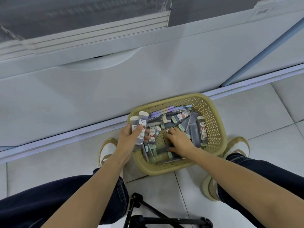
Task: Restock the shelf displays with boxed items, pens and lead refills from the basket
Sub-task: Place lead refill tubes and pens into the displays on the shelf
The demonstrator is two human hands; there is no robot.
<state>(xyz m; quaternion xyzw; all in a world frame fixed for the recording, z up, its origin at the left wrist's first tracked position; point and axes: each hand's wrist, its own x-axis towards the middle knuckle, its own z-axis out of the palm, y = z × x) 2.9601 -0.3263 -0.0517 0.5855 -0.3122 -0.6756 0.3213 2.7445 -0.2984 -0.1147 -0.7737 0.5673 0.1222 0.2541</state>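
Progress looks early to middling: the basket [212, 102] sits on the floor and is well filled, and no shelf display is in view, so nothing here shows stock already placed. The step in hand seems to be gathering a handful to carry up.

Over the basket's near-left rim, the left hand [130, 139] has thumb and fingers curled round a small bundle of lead refill cases [142, 124] held upright. Two white caps show clearly; a third case may sit behind them. Inside the basket, near its middle, the right hand [179, 139] reaches down with fingers spread among the loose cases [202, 129] — whether it already pinches one I cannot tell.

Counted: one basket, two hands, two or three cases held. Loose cases in the basket run well past ten — too overlapped for an exact figure. Along the basket's far wall lie what look like two pens [179, 107]. I can make out no boxed items.
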